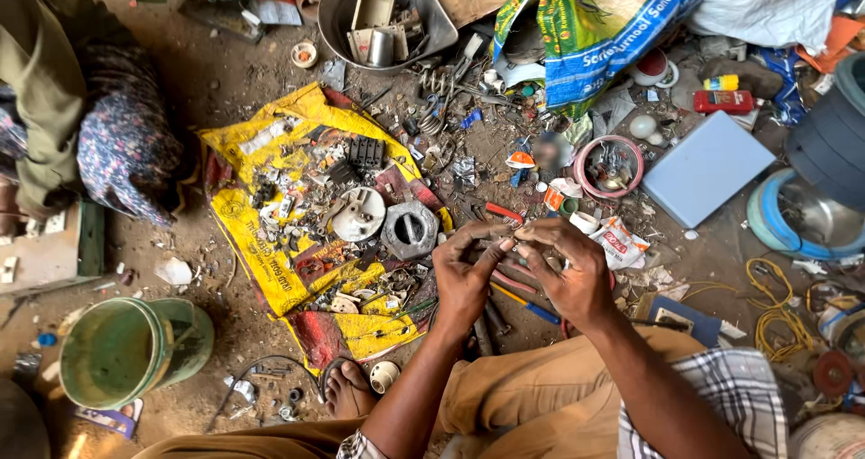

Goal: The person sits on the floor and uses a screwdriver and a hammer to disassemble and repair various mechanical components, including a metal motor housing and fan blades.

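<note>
2 hands (523, 274) pinch a tiny, unclear part.

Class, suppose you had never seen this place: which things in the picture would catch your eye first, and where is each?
First, the two hands, left hand and right hand, meeting fingertip to fingertip at the centre over something too small to make out. Left of them lies a yellow sack spread on the dirt floor and strewn with small metal parts. A green bucket stands at the lower left.

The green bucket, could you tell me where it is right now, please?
In the head view the green bucket lies tipped at lower left on the dirt floor, left of the yellow sack and the person's foot.
</note>
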